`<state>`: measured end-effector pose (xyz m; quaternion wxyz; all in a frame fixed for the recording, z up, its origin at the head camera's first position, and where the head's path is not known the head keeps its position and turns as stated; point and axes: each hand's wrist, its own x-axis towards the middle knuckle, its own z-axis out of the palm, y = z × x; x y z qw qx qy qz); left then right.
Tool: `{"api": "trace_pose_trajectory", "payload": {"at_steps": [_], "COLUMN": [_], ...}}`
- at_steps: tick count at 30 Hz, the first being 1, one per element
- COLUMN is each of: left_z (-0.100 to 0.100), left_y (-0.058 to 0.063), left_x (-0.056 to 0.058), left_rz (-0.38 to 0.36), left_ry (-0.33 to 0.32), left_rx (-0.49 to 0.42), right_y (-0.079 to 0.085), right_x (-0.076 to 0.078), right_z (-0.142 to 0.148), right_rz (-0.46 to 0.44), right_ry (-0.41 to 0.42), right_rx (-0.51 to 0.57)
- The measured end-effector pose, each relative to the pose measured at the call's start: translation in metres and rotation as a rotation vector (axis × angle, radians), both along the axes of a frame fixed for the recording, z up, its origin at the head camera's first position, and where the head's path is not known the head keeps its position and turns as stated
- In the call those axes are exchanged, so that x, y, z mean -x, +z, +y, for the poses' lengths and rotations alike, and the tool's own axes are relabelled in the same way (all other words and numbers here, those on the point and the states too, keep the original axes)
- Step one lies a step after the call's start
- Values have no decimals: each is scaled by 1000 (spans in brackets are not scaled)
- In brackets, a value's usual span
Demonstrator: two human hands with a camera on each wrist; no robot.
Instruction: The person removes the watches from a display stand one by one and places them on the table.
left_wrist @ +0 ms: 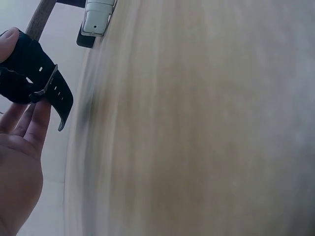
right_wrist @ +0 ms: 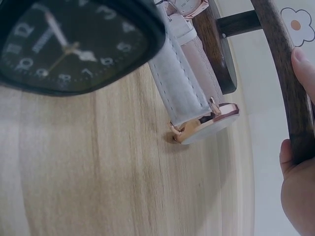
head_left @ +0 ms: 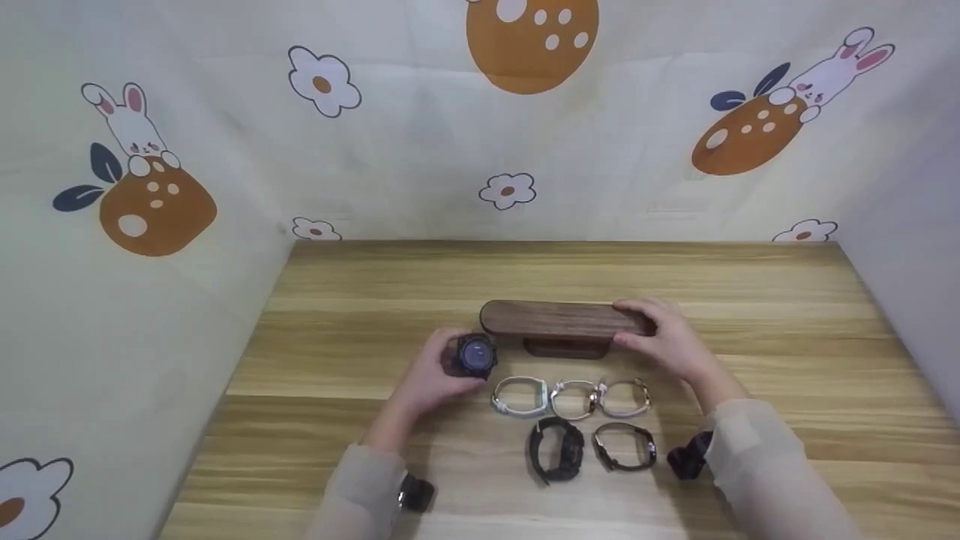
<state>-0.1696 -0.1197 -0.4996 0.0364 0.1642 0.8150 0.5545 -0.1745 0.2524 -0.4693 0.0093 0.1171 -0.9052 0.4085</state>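
A black wristwatch (head_left: 476,355) with a round dial is held by my left hand (head_left: 429,381), just off the left end of a dark wooden watch stand (head_left: 559,319). In the left wrist view its black strap (left_wrist: 58,93) is buckled into a loop, its loose end hanging past the fingers. My right hand (head_left: 670,343) grips the stand's right end, thumb on the near side and fingers on the far side. The right wrist view shows that hand (right_wrist: 301,196) around the end of the wooden bar (right_wrist: 285,73), above the stand's base (right_wrist: 227,78).
Before the stand, three light-strapped watches stand in a row: left (head_left: 520,396), middle (head_left: 574,400) and right (head_left: 625,397). Nearer me are a chunky black watch (head_left: 556,450) and a slimmer dark-strapped one (head_left: 625,447). Behind the wooden table (head_left: 337,277) hangs a patterned curtain (head_left: 405,150).
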Motion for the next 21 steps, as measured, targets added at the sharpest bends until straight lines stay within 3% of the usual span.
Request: {"api": "trace_pose_trajectory", "payload": {"at_steps": [12,21], "left_z": [-5,-7], "left_y": [2,2], "left_x": [-8,-12], "left_rz": [-8,31], "left_ry": [-45,-96], "left_rx": [22,122], "right_y": [-2,-2], "right_x": [-1,0], "right_z": [0,0], "right_rz": [5,16], "right_ry": [-7,-12], "right_rx": [1,18]}}
